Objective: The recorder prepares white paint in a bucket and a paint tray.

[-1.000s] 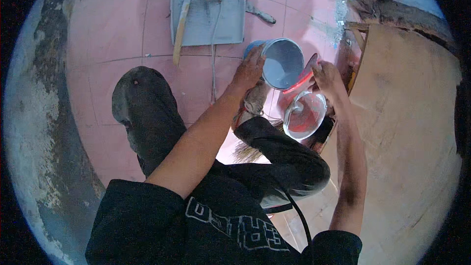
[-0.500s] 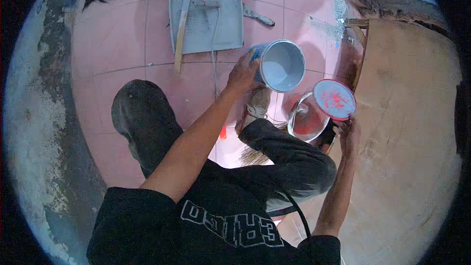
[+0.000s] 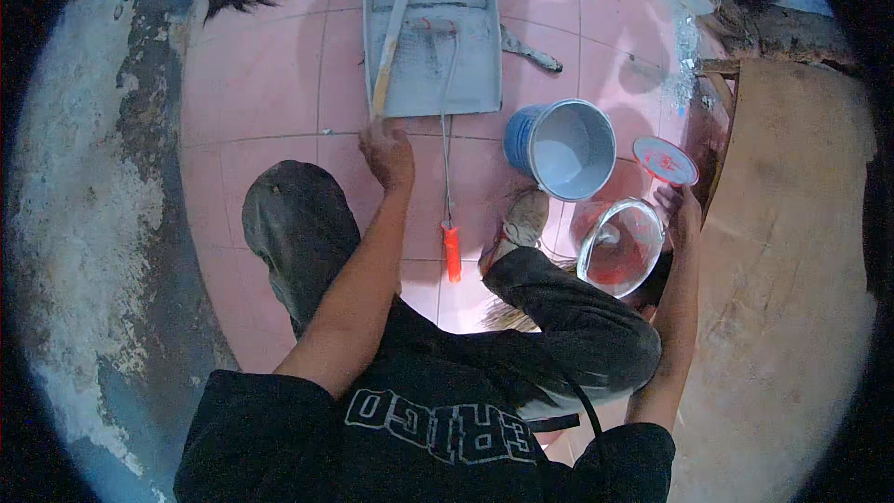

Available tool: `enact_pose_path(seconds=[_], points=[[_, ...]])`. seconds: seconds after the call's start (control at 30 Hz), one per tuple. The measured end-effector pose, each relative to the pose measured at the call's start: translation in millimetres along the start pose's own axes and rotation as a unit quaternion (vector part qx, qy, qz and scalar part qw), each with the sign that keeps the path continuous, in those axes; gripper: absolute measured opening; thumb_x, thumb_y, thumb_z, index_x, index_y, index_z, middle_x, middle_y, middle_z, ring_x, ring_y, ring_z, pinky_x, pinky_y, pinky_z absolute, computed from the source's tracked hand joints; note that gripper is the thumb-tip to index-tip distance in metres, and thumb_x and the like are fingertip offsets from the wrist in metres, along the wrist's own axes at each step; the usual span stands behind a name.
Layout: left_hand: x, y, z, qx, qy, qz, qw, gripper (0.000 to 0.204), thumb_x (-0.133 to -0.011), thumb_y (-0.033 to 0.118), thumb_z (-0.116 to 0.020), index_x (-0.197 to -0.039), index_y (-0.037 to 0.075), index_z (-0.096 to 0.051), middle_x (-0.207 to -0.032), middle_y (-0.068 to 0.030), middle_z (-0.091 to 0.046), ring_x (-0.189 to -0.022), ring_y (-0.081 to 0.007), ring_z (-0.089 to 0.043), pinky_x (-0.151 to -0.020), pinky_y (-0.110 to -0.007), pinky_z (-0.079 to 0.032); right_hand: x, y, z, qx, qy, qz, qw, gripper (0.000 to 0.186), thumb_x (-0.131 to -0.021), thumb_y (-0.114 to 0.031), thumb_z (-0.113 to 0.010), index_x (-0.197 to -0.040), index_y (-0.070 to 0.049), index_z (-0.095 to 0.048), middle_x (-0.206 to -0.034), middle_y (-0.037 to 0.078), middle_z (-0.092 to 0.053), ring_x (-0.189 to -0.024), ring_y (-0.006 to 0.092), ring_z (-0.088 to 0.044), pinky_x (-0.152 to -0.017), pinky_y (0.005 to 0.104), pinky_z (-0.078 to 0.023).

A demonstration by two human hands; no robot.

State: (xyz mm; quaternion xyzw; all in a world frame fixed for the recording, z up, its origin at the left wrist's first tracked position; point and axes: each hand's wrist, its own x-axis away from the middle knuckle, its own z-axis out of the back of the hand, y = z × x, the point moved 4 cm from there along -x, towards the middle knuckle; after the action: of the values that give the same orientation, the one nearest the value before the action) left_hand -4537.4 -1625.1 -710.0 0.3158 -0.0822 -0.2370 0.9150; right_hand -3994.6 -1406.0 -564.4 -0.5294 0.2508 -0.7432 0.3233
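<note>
In the head view, our left hand (image 3: 386,158) is at the lower end of a flat pale wooden stick (image 3: 395,42), which lies across a grey rectangular paint tray (image 3: 480,84); blur keeps us from telling whether the fingers grip it. Our right hand (image 3: 683,208) holds a round, red-rimmed, red-smeared lid (image 3: 666,161) by its near edge. The 2 buckets stand between our hands: a blue cylindrical bucket (image 3: 519,144) with pale paint inside, and a whitish, red-stained bucket (image 3: 618,256) just below the lid. We judge the step as taking up the stick; that calls for a firm pinch and a lift clear of the red-handled wire roller (image 3: 452,253).
</note>
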Motion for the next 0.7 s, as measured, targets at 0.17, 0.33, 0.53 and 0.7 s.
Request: enact_pose_path(seconds=[0.17, 0.33, 0.53, 0.7], points=[[-11.5, 40.3, 5.1, -0.078, -0.059, 0.106, 0.99, 0.041, -0.081, 0.027, -0.066, -0.115, 0.004, -0.059, -0.11, -0.018, -0.056, -0.105, -0.042, -0.053, -0.087, -0.054, -0.046, 19.7, 33.9, 57.0, 0.111, -0.016, -0.059, 0.992, 0.067, -0.093, -0.059, -0.047, -0.127, -0.002, -0.052, -0.1, 0.014, -0.067, -0.079, 0.0217, -0.065, -0.065, 0.0312, -0.052], [-30.7, 5.5, 27.9, -0.16, -0.019, 0.105, 0.981, 0.043, -0.081, 0.036, -0.07, -0.116, 0.013, -0.063, -0.117, -0.0168, -0.056, -0.108, -0.0387, -0.054, -0.089, -0.051, -0.044, 77.2, 23.8, 10.0, 0.12, -0.026, -0.052, 0.991, 0.056, -0.096, -0.051, -0.049, -0.127, -0.006, -0.052, -0.096, 0.012, -0.067, -0.077, 0.0197, -0.066, -0.059, 0.0303, -0.055], [-52.4, 3.4, 23.8, -0.16, -0.241, 0.098, 0.952, 0.042, -0.078, 0.042, -0.073, -0.103, 0.008, -0.07, -0.095, -0.0117, -0.067, -0.085, -0.0284, -0.062, -0.084, -0.041, -0.046, 141.7, -56.8, -41.9, 0.204, -0.099, 0.046, 0.973, 0.042, -0.097, -0.04, -0.054, -0.121, -0.006, -0.057, -0.096, 0.012, -0.066, -0.078, 0.0191, -0.067, -0.065, 0.0299, -0.055], [-29.9, 39.8, 53.4, 0.22, -0.366, 0.192, 0.884, 0.04, -0.084, 0.04, -0.069, -0.099, 0.003, -0.069, -0.082, -0.0066, -0.065, -0.076, -0.0175, -0.061, -0.073, -0.029, -0.046, 196.3, -122.6, -97.9, 0.285, -0.149, 0.144, 0.936, 0.034, -0.1, -0.028, -0.052, -0.122, -0.003, -0.056, -0.094, 0.012, -0.067, -0.08, 0.0185, -0.067, -0.065, 0.0301, -0.054]])
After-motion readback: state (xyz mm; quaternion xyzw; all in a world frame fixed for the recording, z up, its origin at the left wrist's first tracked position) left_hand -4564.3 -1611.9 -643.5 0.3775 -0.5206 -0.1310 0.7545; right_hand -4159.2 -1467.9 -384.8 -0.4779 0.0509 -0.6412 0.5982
